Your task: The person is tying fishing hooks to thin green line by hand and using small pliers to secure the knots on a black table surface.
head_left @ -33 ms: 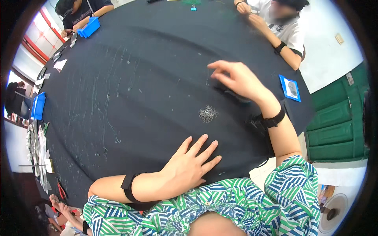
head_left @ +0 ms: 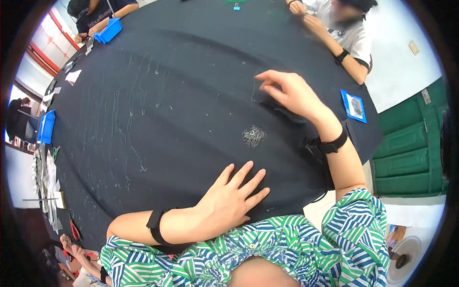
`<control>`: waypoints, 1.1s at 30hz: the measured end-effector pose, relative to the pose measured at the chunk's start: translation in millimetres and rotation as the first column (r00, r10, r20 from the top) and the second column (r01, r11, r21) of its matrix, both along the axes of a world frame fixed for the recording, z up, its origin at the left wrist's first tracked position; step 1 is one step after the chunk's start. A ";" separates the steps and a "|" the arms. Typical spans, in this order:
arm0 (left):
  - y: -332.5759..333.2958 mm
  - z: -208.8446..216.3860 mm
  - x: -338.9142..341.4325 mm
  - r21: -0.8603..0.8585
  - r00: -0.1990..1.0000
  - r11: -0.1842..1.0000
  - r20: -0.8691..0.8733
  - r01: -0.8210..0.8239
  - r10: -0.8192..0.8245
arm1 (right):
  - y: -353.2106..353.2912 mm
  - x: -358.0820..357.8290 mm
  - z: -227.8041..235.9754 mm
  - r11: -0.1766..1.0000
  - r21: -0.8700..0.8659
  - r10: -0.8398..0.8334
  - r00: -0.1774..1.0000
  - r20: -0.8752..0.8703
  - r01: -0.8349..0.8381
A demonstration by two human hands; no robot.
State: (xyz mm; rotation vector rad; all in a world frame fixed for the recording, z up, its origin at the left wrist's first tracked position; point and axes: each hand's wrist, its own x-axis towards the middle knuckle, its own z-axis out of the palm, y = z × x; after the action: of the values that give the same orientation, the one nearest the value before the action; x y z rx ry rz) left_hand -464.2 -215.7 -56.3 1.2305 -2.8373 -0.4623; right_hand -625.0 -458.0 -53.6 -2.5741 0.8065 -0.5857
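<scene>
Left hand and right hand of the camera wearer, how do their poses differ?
The left hand lies palm down on the black cloth, fingers spread; the right hand appears raised, fingers bent. The left hand is close to the patterned shirt; the right hand reaches beyond the pile of metal hooks. Both have black wristbands.

Fish hooks (head_left: 254,136) are just dumped on the tablecloth (head_left: 191,143), fishing lines (head_left: 131,115) strewn left, packet (head_left: 353,106) parked right, binder clip (head_left: 236,7) far.
</scene>
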 end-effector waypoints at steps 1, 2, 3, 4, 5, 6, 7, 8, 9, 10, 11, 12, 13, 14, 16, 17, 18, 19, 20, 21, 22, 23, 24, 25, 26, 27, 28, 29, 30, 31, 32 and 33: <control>0.6 -0.8 0.0 0.003 1.000 1.000 -0.010 -0.007 0.007 | -1.7 0.3 -4.1 1.000 0.016 0.008 1.000 0.015 -0.008; 1.8 -1.6 0.0 0.018 1.000 1.000 -0.012 -0.014 0.014 | -1.4 2.4 -8.6 0.999 0.031 0.015 1.000 0.013 -0.016; 1.1 -2.3 0.0 0.012 1.000 1.000 -0.017 -0.015 0.016 | -1.3 2.7 -12.5 0.998 0.010 0.060 0.998 0.002 -0.060; 0.5 -3.1 -0.1 0.006 1.000 1.000 -0.022 -0.017 0.017 | -1.2 3.3 -16.4 0.994 -0.011 0.104 0.995 -0.010 -0.104; -0.1 -3.5 -0.2 0.012 0.999 1.000 -0.030 -0.019 0.019 | -1.3 5.4 -19.6 0.995 0.003 0.102 0.995 -0.012 -0.102; 0.0 -2.5 -0.3 0.028 0.999 0.999 -0.031 -0.015 0.016 | 0.1 8.7 -21.9 0.991 -0.072 0.114 0.993 -0.024 -0.116; -0.6 -1.3 -0.5 0.029 1.000 0.999 -0.017 -0.016 0.017 | 0.7 11.5 -23.8 0.981 -0.145 0.125 0.991 -0.038 -0.130; -1.6 -0.5 -0.8 0.031 1.000 0.999 -0.004 -0.016 0.016 | 0.1 13.5 -23.8 0.984 -0.128 0.121 0.992 -0.038 -0.125; -1.7 -0.1 -1.0 0.037 1.000 0.999 -0.011 -0.025 0.025 | -0.6 15.7 -22.3 0.984 -0.124 0.117 0.988 -0.098 -0.129; -1.6 1.2 -0.7 0.055 1.000 0.998 -0.013 -0.022 0.023 | -1.6 17.2 -22.3 0.984 -0.120 0.113 0.981 -0.158 -0.133; -1.3 2.9 -0.1 0.055 1.000 0.998 -0.011 -0.026 0.027 | -2.1 17.6 -24.7 0.984 -0.117 0.117 0.985 -0.126 -0.132; -1.7 3.0 0.3 0.048 0.999 0.998 -0.008 -0.035 0.035 | -4.6 17.6 -27.7 0.985 -0.105 0.121 0.985 -0.126 -0.134; -1.3 0.9 0.2 0.060 0.998 0.997 -0.038 -0.046 0.048 | -6.9 16.5 -30.5 0.987 -0.093 0.117 0.986 -0.119 -0.128; -1.3 0.9 0.2 0.070 0.998 0.996 -0.038 -0.049 0.051 | -7.5 15.0 -32.7 0.989 -0.081 0.113 0.987 -0.111 -0.122; -3.1 1.7 1.5 0.065 0.997 0.997 -0.064 -0.045 0.049 | -5.2 13.0 -32.6 0.989 -0.086 0.113 0.989 -0.095 -0.122; -4.2 1.7 2.4 0.071 0.997 0.996 -0.065 -0.047 0.051 | -3.9 12.2 -31.4 0.990 -0.081 0.104 0.989 -0.106 -0.113; -5.4 1.4 4.3 0.077 0.994 0.996 -0.100 -0.043 0.051 | -2.9 12.4 -31.1 0.991 -0.077 0.096 0.989 -0.115 -0.106; -7.0 1.3 6.5 0.082 0.990 0.996 -0.134 -0.040 0.051 | -2.2 12.2 -31.5 0.991 -0.071 0.101 0.988 -0.113 -0.109; -9.2 1.3 9.3 0.087 0.990 0.995 -0.132 -0.044 0.055 | -1.4 11.5 -32.0 0.992 -0.081 0.096 0.993 -0.075 -0.102; -11.3 1.9 12.5 0.107 0.983 0.994 -0.179 -0.031 0.050 | -0.4 10.4 -31.1 0.991 -0.091 0.092 0.995 -0.038 -0.095; -14.0 2.8 16.0 0.126 0.973 0.992 -0.226 -0.018 0.047 | 0.5 8.5 -29.0 0.991 -0.087 0.097 0.995 -0.036 -0.100; -17.5 4.6 19.9 0.130 0.961 0.992 -0.273 -0.009 0.044 | 1.4 5.7 -25.8 0.990 -0.112 0.088 0.996 -0.020 -0.089; -22.4 5.6 24.5 0.134 0.961 0.991 -0.271 -0.015 0.051 | 1.9 3.7 -22.9 0.988 -0.135 0.080 0.997 -0.004 -0.080; -27.5 6.8 29.1 0.234 0.938 0.972 -0.335 -0.008 0.089 | 4.1 1.4 -19.4 0.990 -0.123 0.065 0.998 -0.010 -0.065; -32.0 8.4 32.8 0.331 0.910 0.943 -0.394 0.006 0.133 | 6.4 -0.6 -16.4 0.990 -0.119 0.071 0.997 -0.009 -0.072; -35.7 11.5 35.2 0.340 0.886 0.940 -0.429 -0.021 0.175 | 8.8 -2.7 -13.9 0.996 -0.061 0.069 0.998 0.003 -0.069; -36.8 8.8 37.0 0.355 0.830 0.932 -0.497 -0.072 0.254 | 11.7 -3.9 -11.3 0.998 -0.003 0.067 0.998 0.014 -0.067; -39.0 7.8 38.4 0.296 0.833 0.946 -0.484 -0.132 0.267 | 15.5 -4.8 -7.8 0.997 0.005 0.073 0.997 0.014 -0.073; -41.2 7.9 39.5 0.235 0.837 0.954 -0.472 -0.185 0.278 | 20.0 -6.6 -3.6 0.994 0.071 0.080 0.997 -0.006 -0.079; -42.0 8.5 40.0 0.272 0.827 0.937 -0.457 -0.220 0.326 | 23.2 -7.4 -1.6 0.987 0.137 0.088 0.996 -0.025 -0.084; -41.3 6.2 41.1 0.280 0.825 0.934 -0.457 -0.221 0.332 | 25.2 -7.0 -2.2 0.986 0.146 0.090 0.996 -0.028 -0.085; -39.8 3.7 41.7 0.316 0.820 0.920 -0.446 -0.232 0.360 | 27.7 -7.4 -2.9 0.979 0.166 0.122 0.992 -0.007 -0.119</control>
State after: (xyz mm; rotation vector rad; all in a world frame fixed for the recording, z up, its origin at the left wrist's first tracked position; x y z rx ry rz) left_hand -422.5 -255.5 -52.6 1.3243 -2.1538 -0.9792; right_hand -632.5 -430.4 -56.5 -2.4586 0.6684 -0.4410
